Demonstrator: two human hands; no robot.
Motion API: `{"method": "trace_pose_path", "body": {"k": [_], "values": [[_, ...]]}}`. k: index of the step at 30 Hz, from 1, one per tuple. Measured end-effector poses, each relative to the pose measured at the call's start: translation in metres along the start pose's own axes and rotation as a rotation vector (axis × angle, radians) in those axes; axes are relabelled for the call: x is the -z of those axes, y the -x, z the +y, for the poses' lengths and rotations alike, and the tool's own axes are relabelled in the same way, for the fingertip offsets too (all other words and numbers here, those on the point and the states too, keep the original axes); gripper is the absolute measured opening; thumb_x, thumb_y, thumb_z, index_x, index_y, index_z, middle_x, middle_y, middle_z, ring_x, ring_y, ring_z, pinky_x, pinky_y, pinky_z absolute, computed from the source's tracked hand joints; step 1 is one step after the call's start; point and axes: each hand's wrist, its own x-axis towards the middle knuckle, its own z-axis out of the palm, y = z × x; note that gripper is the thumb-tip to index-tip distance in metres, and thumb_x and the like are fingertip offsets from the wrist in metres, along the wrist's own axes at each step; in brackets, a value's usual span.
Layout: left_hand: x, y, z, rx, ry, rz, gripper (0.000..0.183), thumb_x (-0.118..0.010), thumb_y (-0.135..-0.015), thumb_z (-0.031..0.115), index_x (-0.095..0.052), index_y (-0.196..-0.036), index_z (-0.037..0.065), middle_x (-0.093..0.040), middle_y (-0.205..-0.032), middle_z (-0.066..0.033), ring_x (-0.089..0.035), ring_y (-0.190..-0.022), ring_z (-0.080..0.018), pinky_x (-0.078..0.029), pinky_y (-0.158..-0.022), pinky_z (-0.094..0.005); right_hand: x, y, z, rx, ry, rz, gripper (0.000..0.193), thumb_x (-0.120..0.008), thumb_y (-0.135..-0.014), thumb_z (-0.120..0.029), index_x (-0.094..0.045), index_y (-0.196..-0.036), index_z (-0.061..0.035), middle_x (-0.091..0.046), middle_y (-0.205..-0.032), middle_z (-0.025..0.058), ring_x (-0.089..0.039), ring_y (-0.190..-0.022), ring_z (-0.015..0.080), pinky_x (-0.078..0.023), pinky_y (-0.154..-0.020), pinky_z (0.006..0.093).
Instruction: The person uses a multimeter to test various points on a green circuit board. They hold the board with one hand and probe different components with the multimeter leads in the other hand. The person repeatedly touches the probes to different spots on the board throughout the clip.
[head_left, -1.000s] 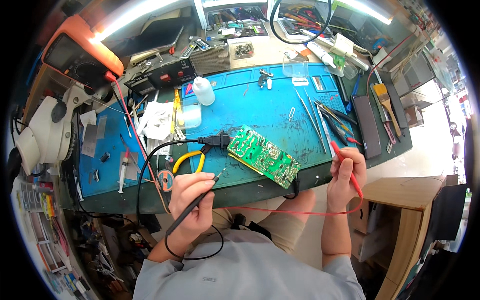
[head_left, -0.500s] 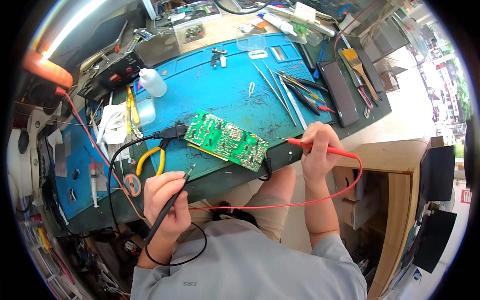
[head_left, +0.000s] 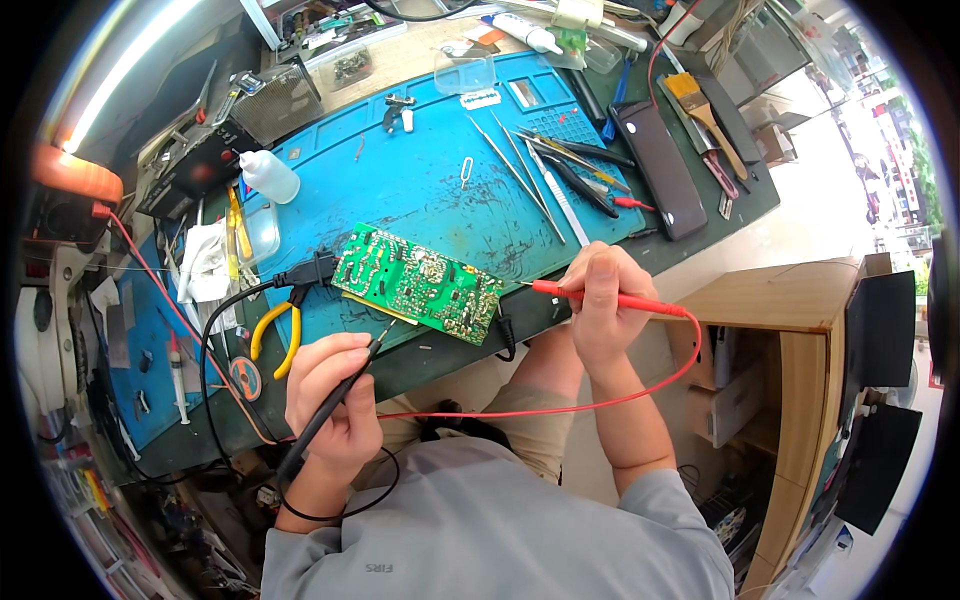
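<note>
A green circuit board (head_left: pixel 418 284) lies solder side up at the near edge of the blue mat (head_left: pixel 390 180). A black power plug (head_left: pixel 308 270) is joined to its left end, and a second black cable (head_left: pixel 506 330) hangs by its right end. Held like a pen in my left hand (head_left: pixel 335 400) is a black multimeter probe (head_left: pixel 335 402), its tip close below the board's lower edge. My right hand (head_left: pixel 606 300) grips a red multimeter probe (head_left: pixel 548 288), pointing left. Its tip is near the board's right corner; whether it touches I cannot tell.
Yellow-handled pliers (head_left: pixel 272 330) and a solder reel (head_left: pixel 245 378) lie left of the board. Tweezers (head_left: pixel 520 175), pliers (head_left: pixel 580 185), a dark phone-like slab (head_left: pixel 660 170) and a brush (head_left: pixel 705 115) are at the right. A squeeze bottle (head_left: pixel 270 178) stands at back left. A wooden cabinet (head_left: pixel 765 300) is beside the bench.
The view has shifted, so the bench appears moved left. The red probe's tip has come closer to the board's right end, and the black probe's tip closer to its lower edge.
</note>
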Motion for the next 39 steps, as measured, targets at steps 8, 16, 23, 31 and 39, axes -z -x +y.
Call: {"method": "trace_pose_path", "body": {"k": [8, 16, 23, 31, 39], "values": [[0.001, 0.004, -0.004, -0.074, -0.052, -0.045, 0.017, -0.054, -0.098, 0.008, -0.055, -0.110, -0.005, -0.059, -0.112, -0.0217, -0.060, -0.081, -0.0178, -0.051, -0.068, -0.0250, 0.001, -0.001, -0.002, -0.016, 0.023, 0.015, 0.037, -0.053, -0.099, -0.012, -0.061, -0.067, 0.0027, -0.057, -0.060, 0.0043, -0.047, -0.052, 0.0077, -0.036, -0.047, 0.0248], [-0.005, 0.009, -0.007, -0.110, -0.032, 0.033, 0.018, -0.052, -0.100, 0.010, -0.054, -0.112, -0.003, -0.060, -0.111, -0.0211, -0.060, -0.079, -0.0156, -0.049, -0.063, -0.0216, 0.000, -0.004, -0.006, -0.019, 0.010, 0.021, 0.041, -0.052, -0.100, -0.012, -0.059, -0.063, 0.0037, -0.052, -0.057, 0.0029, -0.042, -0.051, 0.0070, -0.035, -0.047, 0.0260], [-0.003, 0.011, -0.006, -0.160, -0.036, -0.002, 0.015, -0.055, -0.097, 0.008, -0.057, -0.103, -0.005, -0.061, -0.103, -0.0220, -0.062, -0.081, -0.0207, -0.054, -0.070, -0.0270, 0.001, -0.004, -0.006, -0.021, -0.080, 0.036, 0.042, -0.052, -0.100, -0.013, -0.059, -0.063, 0.0030, -0.049, -0.054, 0.0014, -0.042, -0.050, 0.0063, -0.037, -0.047, 0.0254], [-0.014, 0.014, 0.004, -0.103, -0.003, -0.047, 0.018, -0.056, -0.099, 0.013, -0.056, -0.107, -0.004, -0.060, -0.108, -0.0205, -0.059, -0.077, -0.0149, -0.049, -0.064, -0.0221, 0.003, -0.003, -0.003, 0.029, -0.094, 0.029, 0.041, -0.059, -0.099, -0.017, -0.058, -0.062, 0.0002, -0.051, -0.054, 0.0001, -0.041, -0.050, 0.0047, -0.039, -0.046, 0.0236], [-0.025, 0.011, 0.004, -0.168, -0.001, -0.116, 0.015, -0.054, -0.098, 0.006, -0.055, -0.107, -0.005, -0.059, -0.107, -0.0205, -0.059, -0.081, -0.0170, -0.053, -0.071, -0.0265, 0.007, -0.003, -0.006, -0.019, -0.102, -0.001, 0.038, -0.060, -0.098, -0.014, -0.058, -0.063, 0.0002, -0.052, -0.056, -0.0002, -0.041, -0.051, 0.0042, -0.036, -0.047, 0.0235]]}}
